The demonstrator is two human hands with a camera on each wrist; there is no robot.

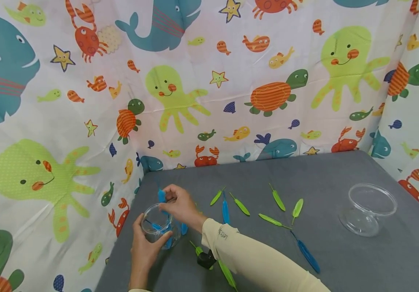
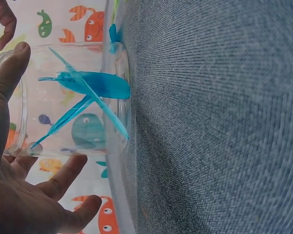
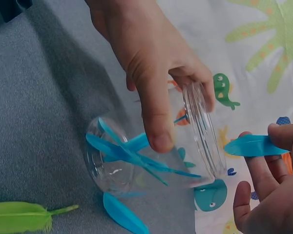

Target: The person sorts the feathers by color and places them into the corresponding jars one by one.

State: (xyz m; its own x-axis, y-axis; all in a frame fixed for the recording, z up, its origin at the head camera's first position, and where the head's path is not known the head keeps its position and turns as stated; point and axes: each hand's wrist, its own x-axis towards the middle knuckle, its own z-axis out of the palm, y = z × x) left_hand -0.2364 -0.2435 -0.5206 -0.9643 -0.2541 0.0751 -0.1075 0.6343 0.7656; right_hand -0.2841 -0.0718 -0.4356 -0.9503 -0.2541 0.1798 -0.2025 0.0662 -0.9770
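A clear plastic jar [image 1: 175, 240] stands at the left of the grey table, several blue feathers [image 2: 101, 85] lying crossed inside it. My left hand [image 1: 145, 248] grips the jar near its rim, thumb on one side and fingers on the other. Above the jar's mouth, my right hand [image 1: 183, 206] pinches another blue feather [image 3: 254, 145] between thumb and fingers. In the right wrist view, that feather is just outside the rim. A loose blue feather [image 3: 123, 214] lies on the table beside the jar's base.
Several green feathers [image 1: 239, 204] and blue feathers [image 1: 306, 253] are scattered across the table's middle, some near my right forearm. A second clear jar [image 1: 359, 222] stands at the right. A curtain [image 1: 202, 150] printed with sea animals borders the table's back and sides.
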